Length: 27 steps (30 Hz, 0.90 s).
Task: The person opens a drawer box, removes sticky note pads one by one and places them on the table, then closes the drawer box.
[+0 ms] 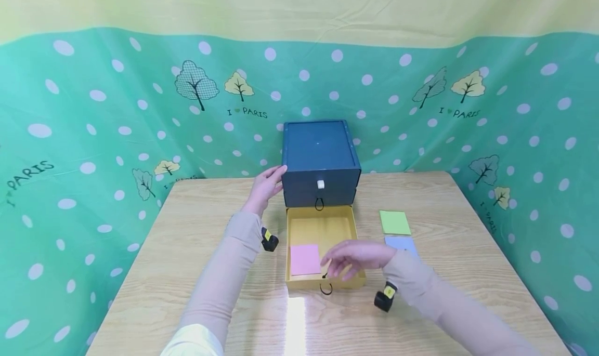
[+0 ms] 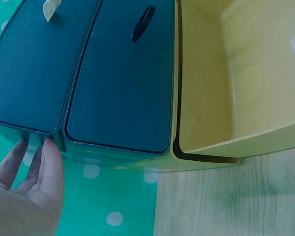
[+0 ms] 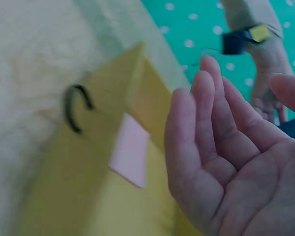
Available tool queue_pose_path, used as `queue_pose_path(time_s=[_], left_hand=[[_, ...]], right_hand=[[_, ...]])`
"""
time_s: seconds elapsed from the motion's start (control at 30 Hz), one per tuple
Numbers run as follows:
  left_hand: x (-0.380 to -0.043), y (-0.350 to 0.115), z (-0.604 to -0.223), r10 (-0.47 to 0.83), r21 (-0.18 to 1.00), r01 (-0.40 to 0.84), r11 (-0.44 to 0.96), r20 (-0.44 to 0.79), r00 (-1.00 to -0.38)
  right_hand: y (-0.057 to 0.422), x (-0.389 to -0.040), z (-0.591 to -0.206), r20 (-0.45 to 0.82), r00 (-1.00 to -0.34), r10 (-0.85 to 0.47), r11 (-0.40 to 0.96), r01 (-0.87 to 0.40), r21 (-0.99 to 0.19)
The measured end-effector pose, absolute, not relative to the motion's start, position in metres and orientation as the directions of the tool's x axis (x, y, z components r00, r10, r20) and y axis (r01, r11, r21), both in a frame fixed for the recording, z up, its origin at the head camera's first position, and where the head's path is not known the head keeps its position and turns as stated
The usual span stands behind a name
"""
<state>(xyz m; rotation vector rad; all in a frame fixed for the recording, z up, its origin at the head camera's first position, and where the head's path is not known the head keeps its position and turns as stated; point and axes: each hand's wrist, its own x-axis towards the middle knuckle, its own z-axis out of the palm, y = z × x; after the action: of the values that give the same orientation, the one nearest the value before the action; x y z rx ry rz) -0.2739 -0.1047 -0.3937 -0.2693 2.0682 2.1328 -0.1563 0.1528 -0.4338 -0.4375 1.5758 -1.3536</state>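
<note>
A dark blue drawer box point(image 1: 320, 148) stands at the back of the table, its yellow bottom drawer point(image 1: 323, 223) pulled out toward me. In the drawer's front left lies a pink square of paper point(image 1: 305, 260). My left hand point(image 1: 268, 185) rests its fingertips on the box's left side, near the upper front corner; the left wrist view shows those fingers point(image 2: 51, 164) straight against the side. Over the drawer's front right hovers my right hand point(image 1: 360, 254), palm empty and fingers loosely bent in the right wrist view. It partly covers the drawer's front wall.
To the drawer's right, a green paper square point(image 1: 395, 222) and a blue one point(image 1: 401, 243) lie on the wooden table point(image 1: 210, 273), the blue partly behind my right wrist. A black loop handle point(image 1: 326, 289) sticks out from the drawer front. A green dotted curtain point(image 1: 117, 137) encloses the table.
</note>
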Motion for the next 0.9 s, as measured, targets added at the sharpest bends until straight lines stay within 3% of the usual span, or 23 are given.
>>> queue_pose_path(time_s=[0.13, 0.3, 0.9], left_hand=[[-0.273, -0.104, -0.394, -0.007, 0.969, -0.243, -0.03, -0.244, -0.97], [-0.273, -0.104, -0.396, -0.004, 0.969, -0.245, -0.028, -0.245, -0.969], [-0.272, -0.105, -0.393, -0.013, 0.973, -0.227, -0.026, -0.228, -0.974]], right_hand=[[0.149, -0.175, -0.422, -0.413, -0.546, -0.729, 0.337, 0.24, -0.91], [0.14, -0.192, -0.422, -0.408, -0.602, -0.686, 0.388, 0.172, -0.906], [0.105, -0.226, -0.447, -0.446, -0.617, -0.648, 0.616, -0.081, -0.783]])
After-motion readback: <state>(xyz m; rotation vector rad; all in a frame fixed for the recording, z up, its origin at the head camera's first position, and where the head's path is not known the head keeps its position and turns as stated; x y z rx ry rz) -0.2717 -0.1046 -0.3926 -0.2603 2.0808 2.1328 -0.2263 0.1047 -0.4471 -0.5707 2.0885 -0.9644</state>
